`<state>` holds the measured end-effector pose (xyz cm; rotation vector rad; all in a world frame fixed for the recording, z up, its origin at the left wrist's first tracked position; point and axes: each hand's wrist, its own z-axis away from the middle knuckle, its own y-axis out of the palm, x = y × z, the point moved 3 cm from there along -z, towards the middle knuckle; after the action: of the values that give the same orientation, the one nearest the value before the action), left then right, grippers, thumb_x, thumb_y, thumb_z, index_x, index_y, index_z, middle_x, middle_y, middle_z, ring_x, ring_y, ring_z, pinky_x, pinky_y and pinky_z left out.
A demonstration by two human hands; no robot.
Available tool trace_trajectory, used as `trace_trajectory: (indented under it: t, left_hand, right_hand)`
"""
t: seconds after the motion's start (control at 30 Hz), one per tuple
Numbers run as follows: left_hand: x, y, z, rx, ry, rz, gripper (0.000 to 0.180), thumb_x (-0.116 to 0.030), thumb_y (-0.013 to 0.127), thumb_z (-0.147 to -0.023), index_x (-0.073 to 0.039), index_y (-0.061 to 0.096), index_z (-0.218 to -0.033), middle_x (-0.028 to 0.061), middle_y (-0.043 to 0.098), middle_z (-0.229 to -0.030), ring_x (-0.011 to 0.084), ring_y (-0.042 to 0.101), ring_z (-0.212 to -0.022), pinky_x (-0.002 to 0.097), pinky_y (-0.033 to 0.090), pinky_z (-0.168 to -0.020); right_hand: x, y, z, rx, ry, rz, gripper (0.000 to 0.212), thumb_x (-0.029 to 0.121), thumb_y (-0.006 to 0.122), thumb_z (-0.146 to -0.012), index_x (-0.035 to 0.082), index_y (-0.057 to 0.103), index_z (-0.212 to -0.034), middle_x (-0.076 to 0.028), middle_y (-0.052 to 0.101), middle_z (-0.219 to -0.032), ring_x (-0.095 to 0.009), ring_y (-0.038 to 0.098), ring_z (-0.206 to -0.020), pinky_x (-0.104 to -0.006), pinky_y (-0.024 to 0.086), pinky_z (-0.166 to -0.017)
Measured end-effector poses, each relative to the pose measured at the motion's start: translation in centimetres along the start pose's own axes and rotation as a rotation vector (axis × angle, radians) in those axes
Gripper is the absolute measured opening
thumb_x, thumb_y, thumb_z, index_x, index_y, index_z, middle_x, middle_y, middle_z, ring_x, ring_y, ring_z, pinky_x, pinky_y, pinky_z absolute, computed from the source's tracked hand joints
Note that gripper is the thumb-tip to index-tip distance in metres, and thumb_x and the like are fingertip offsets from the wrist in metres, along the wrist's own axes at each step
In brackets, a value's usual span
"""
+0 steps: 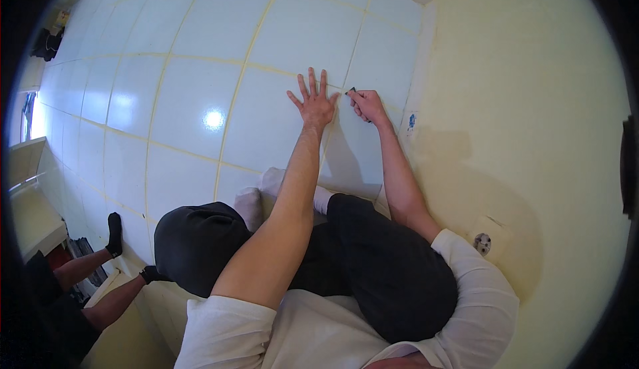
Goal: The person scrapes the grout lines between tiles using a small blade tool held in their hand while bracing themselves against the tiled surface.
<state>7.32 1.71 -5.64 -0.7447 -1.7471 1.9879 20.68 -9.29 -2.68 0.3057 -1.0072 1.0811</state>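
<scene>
My left hand (315, 104) lies flat on the pale blue tiled floor (286, 126), its fingers spread apart and nothing in it. Just to its right, my right hand (366, 106) is closed around a small dark tool (351, 91). Only the tool's dark tip and a bit of its other end show; the fist hides the rest, so its exact kind is unclear. The tip is at a grout line (343, 86) close to a corner where tiles meet. Yellowish grout runs between many tiles, while some lines near my right hand look greyer.
A cream wall (519, 89) rises on the right, with a socket (482, 241) low on it and a blue mark (411, 122) near the floor. My folded legs (393, 269) are close below my hands. Another person's legs (110, 269) and black socks are at the lower left.
</scene>
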Motion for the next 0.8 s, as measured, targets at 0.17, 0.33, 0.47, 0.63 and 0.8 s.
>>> trace_trajectory:
  t: [0.17,0.33,0.47,0.63,0.8]
  left_hand:
    - [-2.6,-0.4,0.6,0.14,0.041,0.226,0.081,-0.064,0.043,-0.099,-0.032,0.007,-0.164,0.0024,-0.009,-0.171,0.0349,-0.015,-0.155,0.0738,-0.011,-0.113]
    - [-1.9,0.7,0.2,0.118,0.033,0.239,0.077,-0.06,0.042,-0.101,-0.032,0.007,-0.164,0.0034,-0.008,-0.172,0.0361,-0.016,-0.155,0.0748,-0.011,-0.112]
    - [-0.9,0.4,0.0,-0.314,0.006,-0.235,0.089,-0.069,0.047,-0.095,-0.032,0.005,-0.164,0.0033,-0.011,-0.171,0.0356,-0.018,-0.155,0.0754,-0.012,-0.112]
    - [-1.7,-1.5,-0.5,0.449,0.08,0.312,0.107,-0.067,0.061,-0.088,-0.031,-0.007,-0.163,0.0072,-0.021,-0.169,0.0416,-0.023,-0.152,0.0795,-0.011,-0.108]
    - [-1.1,-2.8,-1.2,0.578,0.138,0.269,0.142,-0.064,0.082,-0.067,-0.028,-0.017,-0.161,0.0135,-0.029,-0.166,0.0465,-0.027,-0.149,0.0833,-0.006,-0.106]
  right_hand:
    - [-2.5,-2.1,0.3,-0.021,0.043,-0.006,0.04,0.033,0.063,-0.099,0.005,0.062,-0.072,-0.001,0.052,-0.05,-0.008,0.042,-0.035,-0.0268,0.031,-0.033]
    - [-1.8,-1.8,0.4,-0.008,0.043,-0.039,0.04,0.034,0.065,-0.096,0.005,0.062,-0.07,-0.002,0.052,-0.049,-0.009,0.043,-0.037,-0.0283,0.033,-0.035]
    - [-0.6,-0.8,0.4,0.041,0.033,0.004,0.036,0.029,0.062,-0.097,0.005,0.061,-0.07,-0.002,0.052,-0.05,-0.009,0.041,-0.035,-0.0276,0.03,-0.033]
    - [-1.1,-2.1,0.7,0.055,0.097,0.089,0.036,0.029,0.061,-0.097,0.005,0.061,-0.07,-0.001,0.051,-0.049,-0.009,0.04,-0.035,-0.0281,0.029,-0.033]
    - [-0.6,-1.8,0.6,0.032,0.117,0.122,0.037,0.03,0.061,-0.097,0.005,0.062,-0.07,-0.001,0.05,-0.049,-0.009,0.04,-0.036,-0.0279,0.03,-0.034]
